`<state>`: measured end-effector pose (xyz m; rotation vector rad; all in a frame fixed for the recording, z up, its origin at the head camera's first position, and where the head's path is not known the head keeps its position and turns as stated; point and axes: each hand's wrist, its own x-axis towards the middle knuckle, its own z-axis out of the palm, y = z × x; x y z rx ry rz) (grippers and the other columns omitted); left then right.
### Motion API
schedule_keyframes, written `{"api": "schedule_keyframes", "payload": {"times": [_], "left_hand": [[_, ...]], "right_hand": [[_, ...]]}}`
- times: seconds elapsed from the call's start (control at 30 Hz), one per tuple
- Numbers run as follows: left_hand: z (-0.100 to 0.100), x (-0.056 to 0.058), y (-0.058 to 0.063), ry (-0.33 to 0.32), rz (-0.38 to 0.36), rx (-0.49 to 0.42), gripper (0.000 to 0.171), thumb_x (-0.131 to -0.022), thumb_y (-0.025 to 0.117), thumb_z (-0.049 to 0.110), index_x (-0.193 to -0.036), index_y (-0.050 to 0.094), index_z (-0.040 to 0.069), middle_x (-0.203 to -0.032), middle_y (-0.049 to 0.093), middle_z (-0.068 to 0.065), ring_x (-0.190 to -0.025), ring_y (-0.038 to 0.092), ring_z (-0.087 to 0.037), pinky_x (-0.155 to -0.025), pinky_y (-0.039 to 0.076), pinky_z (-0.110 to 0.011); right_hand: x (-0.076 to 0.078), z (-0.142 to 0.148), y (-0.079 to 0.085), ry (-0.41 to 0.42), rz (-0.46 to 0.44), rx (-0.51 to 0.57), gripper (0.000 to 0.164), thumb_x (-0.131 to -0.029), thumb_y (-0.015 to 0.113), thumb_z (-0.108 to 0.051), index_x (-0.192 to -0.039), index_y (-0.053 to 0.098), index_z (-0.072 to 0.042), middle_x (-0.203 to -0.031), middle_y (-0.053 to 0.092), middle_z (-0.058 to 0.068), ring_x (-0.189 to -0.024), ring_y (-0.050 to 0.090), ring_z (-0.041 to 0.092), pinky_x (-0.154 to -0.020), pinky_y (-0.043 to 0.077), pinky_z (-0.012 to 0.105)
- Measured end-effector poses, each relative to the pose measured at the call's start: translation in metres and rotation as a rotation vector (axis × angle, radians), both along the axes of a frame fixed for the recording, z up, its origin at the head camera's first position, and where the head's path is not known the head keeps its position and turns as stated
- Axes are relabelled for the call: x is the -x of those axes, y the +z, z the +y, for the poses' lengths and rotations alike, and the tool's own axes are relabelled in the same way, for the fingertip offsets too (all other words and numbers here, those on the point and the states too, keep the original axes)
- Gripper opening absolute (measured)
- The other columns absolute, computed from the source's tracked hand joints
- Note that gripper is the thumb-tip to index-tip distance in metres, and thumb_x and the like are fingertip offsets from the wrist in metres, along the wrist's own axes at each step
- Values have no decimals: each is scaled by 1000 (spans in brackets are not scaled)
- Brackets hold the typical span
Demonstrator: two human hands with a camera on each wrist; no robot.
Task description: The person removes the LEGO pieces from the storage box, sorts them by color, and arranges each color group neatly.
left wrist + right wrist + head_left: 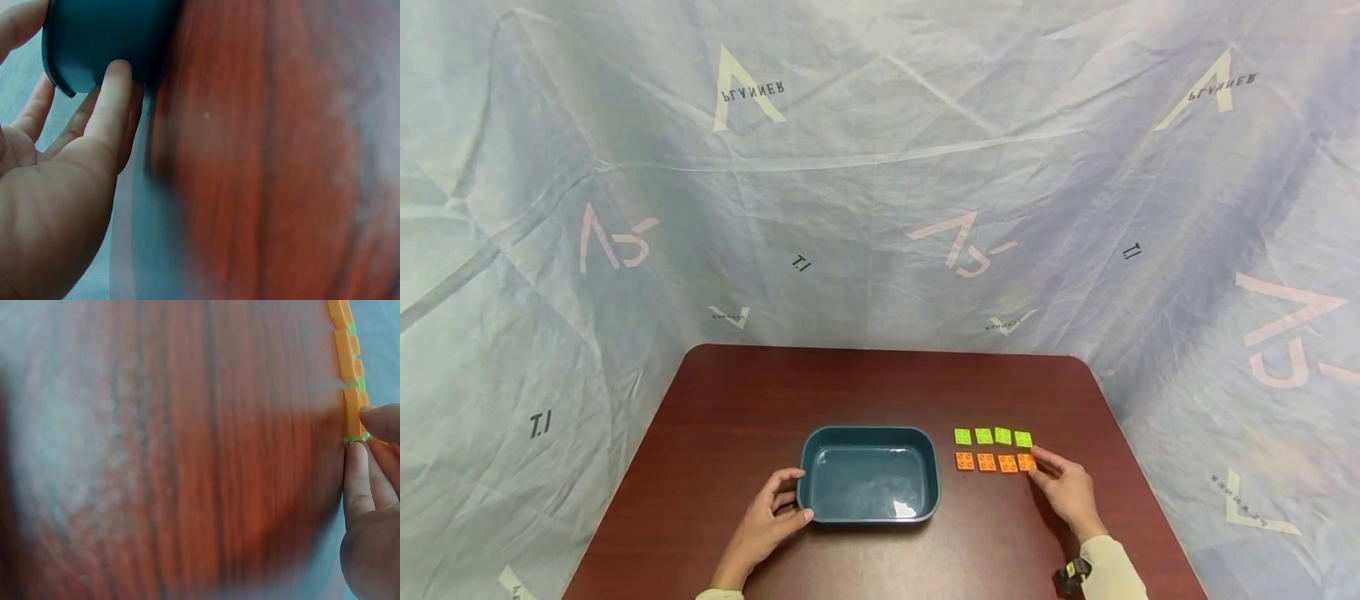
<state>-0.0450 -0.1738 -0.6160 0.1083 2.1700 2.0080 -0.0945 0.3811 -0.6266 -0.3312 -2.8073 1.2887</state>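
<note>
A dark teal rectangular dish (868, 429) stands on the table. My left hand (769, 518) holds its near left corner, with the thumb at the front edge and the fingers along the left side. The left wrist view shows fingertips of the left hand (75, 169) against the dish's outer wall (112, 37). To the right lie a row of several light-green bricks (984, 436) and a nearer row of several orange bricks (987, 462). My right hand (1070, 493) pinches the rightmost orange brick (353, 412) by its end.
A dark red wooden table (737, 392) with rounded far corners carries everything. Grey printed cloth (865, 217) hangs behind it and on both sides. A black strap device (1072, 575) sits on the right wrist, by a pale sleeve (1112, 567).
</note>
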Motion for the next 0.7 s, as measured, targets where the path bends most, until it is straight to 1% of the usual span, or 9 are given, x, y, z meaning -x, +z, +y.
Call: {"api": "schedule_keyframes", "payload": {"times": [0.23,0.37,0.47,0.63,0.7], "left_hand": [[1,0,-1,-5,11,-3,67,-89,84,3,-148,51,5,-146,54,-25,-131,60,-44,-92,58,-22],[0,0,-1,-4,14,6,67,-89,84,4,-148,51,6,-146,54,-24,-131,60,-44,-93,58,-23],[0,0,0,-2,18,15,67,-89,84,5,-148,51,6,-147,54,-24,-131,60,-44,-93,58,-23],[0,0,0,-3,23,15,67,-89,84,4,-148,51,5,-148,54,-24,-131,60,-44,-93,58,-23],[-1,0,0,-6,29,19,66,-90,84,4,-147,51,5,-149,54,-23,-131,60,-43,-94,58,-24]], "right_hand": [[-1,0,2,-9,-10,5,47,-98,77,-17,-143,68,-12,-142,67,19,-127,69,38,-95,61,45],[-1,-1,3,-7,-16,13,47,-99,76,-16,-144,67,-11,-143,67,20,-128,68,39,-95,61,44],[-1,-1,4,-11,-18,21,46,-99,76,-16,-144,67,-11,-142,67,19,-128,68,39,-93,63,39],[0,0,7,-19,-12,29,47,-99,77,-18,-144,67,-11,-140,69,18,-128,68,38,-86,62,26],[0,0,9,-29,-15,47,47,-99,77,-20,-144,67,-12,-140,69,17,-126,70,33,-82,61,21]]}}
